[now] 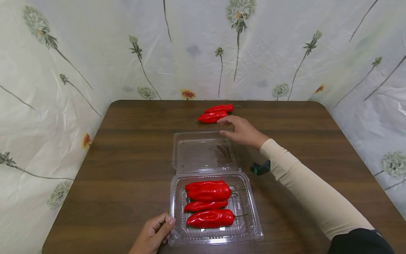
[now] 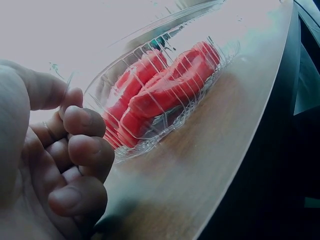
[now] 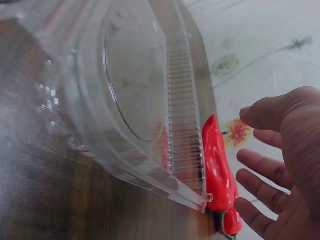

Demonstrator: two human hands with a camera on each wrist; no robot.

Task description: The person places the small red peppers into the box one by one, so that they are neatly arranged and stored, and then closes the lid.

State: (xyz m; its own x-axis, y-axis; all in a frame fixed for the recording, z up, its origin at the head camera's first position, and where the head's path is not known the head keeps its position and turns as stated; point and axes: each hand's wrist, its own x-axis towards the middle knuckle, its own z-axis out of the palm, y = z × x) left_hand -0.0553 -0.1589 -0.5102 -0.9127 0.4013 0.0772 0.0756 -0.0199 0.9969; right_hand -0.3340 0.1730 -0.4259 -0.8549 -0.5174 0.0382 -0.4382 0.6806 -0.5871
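My left hand [image 1: 153,233] pinches the left rim of a clear plastic clamshell container [image 1: 252,204] between thumb and fingers; the left wrist view shows this hand [image 2: 75,145] too. Several shiny red peppers [image 1: 209,218] lie side by side in the base, stems to the right. The container's lid [image 1: 206,155] is folded back flat, away from me. Beyond it, two more red peppers [image 1: 211,117] lie near the table's far edge. My right hand [image 1: 242,133] reaches over beside the nearer one, fingers spread and holding nothing. In the right wrist view the pepper [image 3: 218,170] is close to the fingertips.
A small black and green object [image 1: 260,168] lies right of the lid, partly behind the right sleeve [image 1: 304,183]. The brown wooden table [image 1: 127,158] ends at a wall covering [image 1: 190,49] with dandelion prints, which also runs along both sides.
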